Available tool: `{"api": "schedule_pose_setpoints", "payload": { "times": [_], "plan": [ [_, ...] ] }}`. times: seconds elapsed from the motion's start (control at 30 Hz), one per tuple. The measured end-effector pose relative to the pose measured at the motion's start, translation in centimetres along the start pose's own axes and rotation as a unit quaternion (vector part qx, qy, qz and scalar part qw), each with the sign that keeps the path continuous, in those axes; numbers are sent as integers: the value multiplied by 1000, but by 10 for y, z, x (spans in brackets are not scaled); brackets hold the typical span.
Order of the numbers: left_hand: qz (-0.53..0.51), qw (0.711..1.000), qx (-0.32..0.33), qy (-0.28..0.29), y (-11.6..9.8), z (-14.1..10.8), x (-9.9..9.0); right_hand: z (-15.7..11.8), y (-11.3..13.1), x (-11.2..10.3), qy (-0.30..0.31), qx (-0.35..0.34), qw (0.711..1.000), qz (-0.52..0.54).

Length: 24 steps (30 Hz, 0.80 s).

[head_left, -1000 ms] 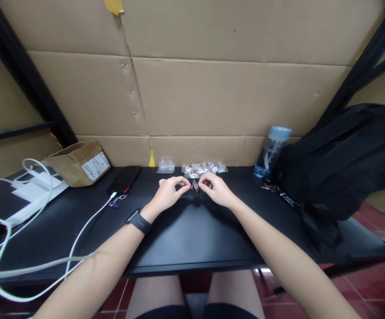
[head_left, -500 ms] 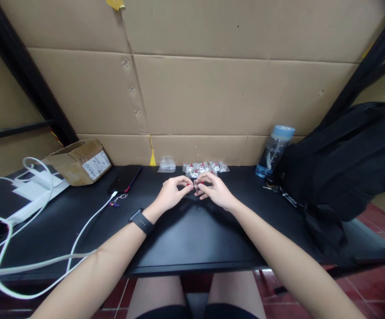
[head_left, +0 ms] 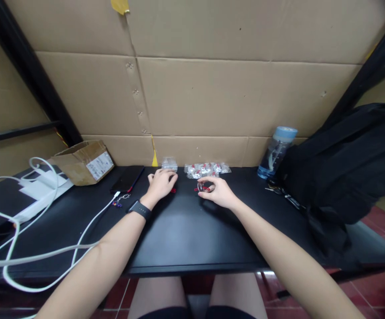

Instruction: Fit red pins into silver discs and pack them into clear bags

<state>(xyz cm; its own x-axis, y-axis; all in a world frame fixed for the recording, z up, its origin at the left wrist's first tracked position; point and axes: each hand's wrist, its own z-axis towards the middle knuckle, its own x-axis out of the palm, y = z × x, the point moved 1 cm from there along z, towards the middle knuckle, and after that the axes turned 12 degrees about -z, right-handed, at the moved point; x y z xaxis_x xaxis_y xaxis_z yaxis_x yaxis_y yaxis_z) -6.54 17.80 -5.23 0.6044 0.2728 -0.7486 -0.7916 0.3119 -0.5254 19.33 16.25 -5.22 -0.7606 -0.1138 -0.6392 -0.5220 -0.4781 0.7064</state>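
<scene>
In the head view my right hand (head_left: pixel 219 193) pinches a small round, shiny disc (head_left: pixel 199 187) between thumb and fingers. Red loops of cord show on both sides of the disc, just above the black table (head_left: pixel 192 239). My left hand (head_left: pixel 161 183) hovers or rests palm down with its fingers apart. Its fingertips are close to a small stack of clear plastic bags (head_left: pixel 169 163); whether they touch is unclear. A red piece of cord (head_left: pixel 173 190) shows beside the left thumb, partly hidden by the hand. Behind my right hand lie several clear packets (head_left: pixel 207 169) with red and silver contents.
At left stand an open cardboard box (head_left: pixel 82 163), a dark phone (head_left: pixel 127 178) with a white cable (head_left: pixel 97 216), and white adapters (head_left: pixel 44 184). To the right are a blue-capped water bottle (head_left: pixel 276 151), keys (head_left: pixel 274 189) and a black backpack (head_left: pixel 348 159). A cardboard wall (head_left: pixel 199 97) closes the back.
My hands have come apart. The left has moved left toward the plastic bags and spread its fingers, while the right keeps the disc near the same spot.
</scene>
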Motion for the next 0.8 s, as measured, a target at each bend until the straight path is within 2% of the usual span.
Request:
{"api": "schedule_pose_setpoints", "payload": {
  "times": [0.13, 0.23, 0.47, 0.8],
  "plan": [
    [25, 998, -41, 41, 38, 11, 2, 0, 0, -6, -11, 1, 1000, -1],
    [24, 998, -38, 49, 51, 12, 6, 0, -2, -8, -5, 6, 1000, -7],
    [47, 997, -23, 61, 50, 9, 5, 4, -12, -12, -12, 14, 1000, -20],
    [58, 995, -25, 75, 48, 7, 7, 3, -11, -15, -14, 11, 1000, -23]
  ]
}}
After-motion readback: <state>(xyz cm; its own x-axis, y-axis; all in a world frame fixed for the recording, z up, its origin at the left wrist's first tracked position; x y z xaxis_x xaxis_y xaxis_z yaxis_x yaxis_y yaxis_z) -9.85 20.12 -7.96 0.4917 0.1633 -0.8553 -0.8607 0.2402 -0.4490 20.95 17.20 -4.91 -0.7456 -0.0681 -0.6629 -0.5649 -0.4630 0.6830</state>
